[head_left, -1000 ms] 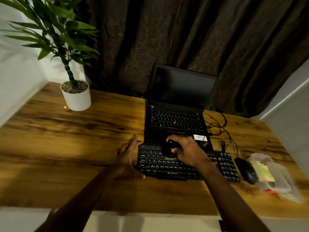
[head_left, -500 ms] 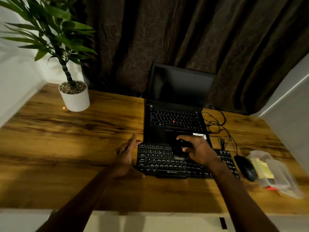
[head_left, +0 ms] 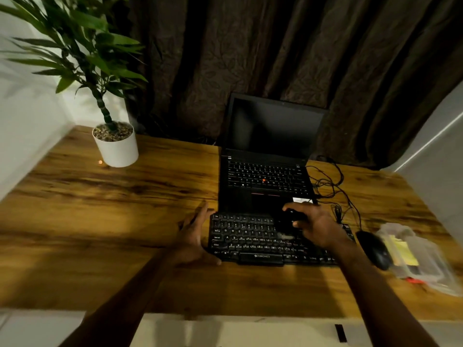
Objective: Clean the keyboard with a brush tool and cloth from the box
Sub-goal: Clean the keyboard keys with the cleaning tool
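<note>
Head view: on a wooden desk (head_left: 100,221), a black keyboard (head_left: 250,236) just in front of an open laptop (head_left: 265,176) with a dark screen. At the keyboard's left end, the left hand (head_left: 193,236), fingers straight and spread wide, thumb along the near edge, touching the frame and gripping nothing. Over the right-middle keys, the right hand (head_left: 318,226), fingers curled round a small dark brush tool (head_left: 290,217) held low on the key rows; bristle end too blurred to make out. Right of the keyboard, a black mouse (head_left: 375,249), then just beside it a clear plastic box (head_left: 431,266) with something yellow inside. Tangled cables (head_left: 333,186) beside the laptop, a potted plant (head_left: 116,149) at the far left corner, a dark curtain (head_left: 250,58) behind.
</note>
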### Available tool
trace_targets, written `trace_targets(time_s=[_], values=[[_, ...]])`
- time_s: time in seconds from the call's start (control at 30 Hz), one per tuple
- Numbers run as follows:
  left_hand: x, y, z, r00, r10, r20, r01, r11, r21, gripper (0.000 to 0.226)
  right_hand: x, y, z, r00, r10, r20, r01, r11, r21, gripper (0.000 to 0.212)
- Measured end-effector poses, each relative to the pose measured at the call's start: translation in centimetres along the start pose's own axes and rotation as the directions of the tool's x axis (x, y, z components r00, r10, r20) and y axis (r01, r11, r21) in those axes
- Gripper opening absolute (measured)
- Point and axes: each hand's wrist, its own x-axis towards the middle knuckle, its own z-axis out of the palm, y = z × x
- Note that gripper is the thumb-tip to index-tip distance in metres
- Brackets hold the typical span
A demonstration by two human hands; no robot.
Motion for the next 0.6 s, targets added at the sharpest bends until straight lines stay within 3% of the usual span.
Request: trace_targets(time_s=[0.27,0.6], values=[[0.3,-0.5,0.0,1.000,0.019,-0.015,-0.018,0.999,0.047,0.159,0.7,-3.1,1.9,0.996,-0.091,0.016,0.089,0.993,0.072,0.049],[0.7,-1.3,0.6,0.999,-0.027,-0.019,0.029,0.995,0.094,0.153,-1.1,2.7,-1.3,0.999,0.052,0.010,-0.051,0.996,-0.072,0.056]])
